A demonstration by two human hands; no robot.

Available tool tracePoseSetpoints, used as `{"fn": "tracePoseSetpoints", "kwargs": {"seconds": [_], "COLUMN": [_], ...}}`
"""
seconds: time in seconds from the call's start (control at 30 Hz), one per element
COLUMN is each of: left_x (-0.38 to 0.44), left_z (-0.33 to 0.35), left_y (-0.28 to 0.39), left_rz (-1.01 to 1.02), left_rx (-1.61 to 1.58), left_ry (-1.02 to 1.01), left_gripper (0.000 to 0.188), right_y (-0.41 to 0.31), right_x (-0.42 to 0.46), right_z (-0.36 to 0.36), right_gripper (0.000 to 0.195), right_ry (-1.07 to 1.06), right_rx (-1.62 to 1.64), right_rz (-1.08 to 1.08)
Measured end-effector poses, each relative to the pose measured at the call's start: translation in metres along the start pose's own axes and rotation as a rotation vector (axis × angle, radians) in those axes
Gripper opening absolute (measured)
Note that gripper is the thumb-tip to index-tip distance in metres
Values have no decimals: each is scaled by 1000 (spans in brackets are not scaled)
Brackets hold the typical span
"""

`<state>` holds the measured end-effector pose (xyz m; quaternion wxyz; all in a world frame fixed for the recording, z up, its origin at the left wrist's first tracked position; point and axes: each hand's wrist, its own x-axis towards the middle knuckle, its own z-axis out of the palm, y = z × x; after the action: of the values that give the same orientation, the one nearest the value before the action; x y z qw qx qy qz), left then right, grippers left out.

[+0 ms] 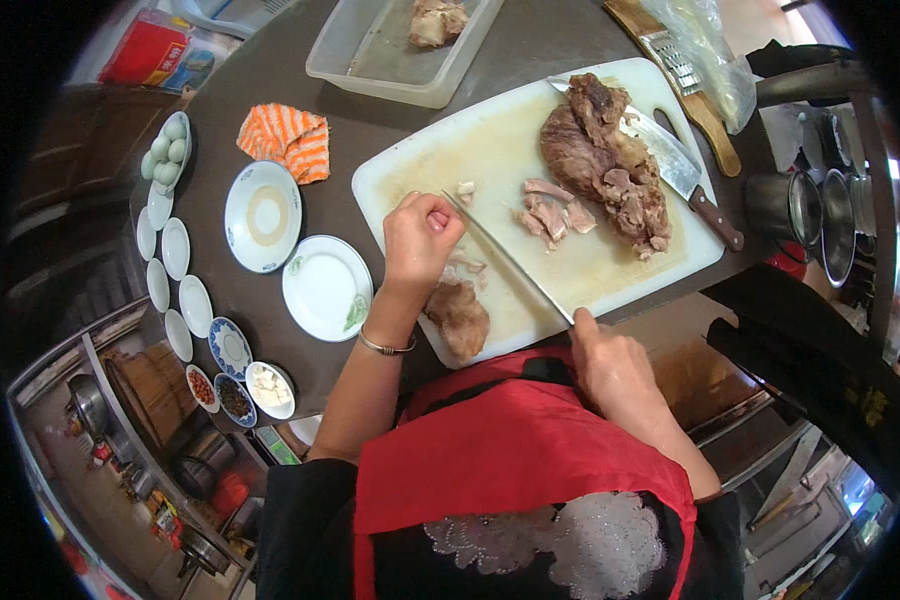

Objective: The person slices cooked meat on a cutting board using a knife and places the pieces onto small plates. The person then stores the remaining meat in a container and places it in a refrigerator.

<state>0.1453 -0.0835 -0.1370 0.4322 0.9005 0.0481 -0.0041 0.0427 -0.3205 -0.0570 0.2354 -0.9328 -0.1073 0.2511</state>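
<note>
My right hand [616,367] grips a long-bladed knife [514,270] whose blade slants across the white plastic cutting board [420,165]. Close to the blade's tip, my left hand [421,236] is curled above the board. Something pink shows between its fingers, but I cannot tell whether it is meat or a fingertip. Below that hand lies a brown chunk of cooked meat [461,321], with pale scraps beside it. Cut meat pieces [555,214] sit mid-board. To their right, a large cooked meat joint [600,165] partly covers a second knife [671,161] with a wooden handle.
Left of the board are a white plate [328,259], a shallow bowl [262,185] and an orange-striped cloth [281,139]. Several small dishes [196,306] line the table's left edge, near a dish of eggs [169,154]. A plastic container [390,88] and wooden-handled grater [671,64] stand beyond.
</note>
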Motion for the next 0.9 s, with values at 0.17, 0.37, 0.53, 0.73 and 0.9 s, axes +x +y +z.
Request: {"fn": "tracePoseSetpoints", "kwargs": {"seconds": [0.17,0.37,0.53,0.73,0.9], "left_x": [3,1,2,7,8], "left_z": [3,9,15,13,11], "left_y": [4,5,2,1,4], "left_rz": [-43,-10,44,-30,85], "left_rx": [34,71,1,-50,95], "left_ry": [-10,54,144,51,88], "left_gripper": [8,9,8,9,10], "right_y": [0,-1,-9,-9,-6], "right_x": [-8,-9,-6,7,7], "right_z": [-21,-11,-8,1,-15], "right_gripper": [15,14,13,12,10], "right_ry": [9,-18,-71,-69,-34], "right_rx": [-104,-106,-87,-12,130], "right_rz": [-3,1,54,86,96]}}
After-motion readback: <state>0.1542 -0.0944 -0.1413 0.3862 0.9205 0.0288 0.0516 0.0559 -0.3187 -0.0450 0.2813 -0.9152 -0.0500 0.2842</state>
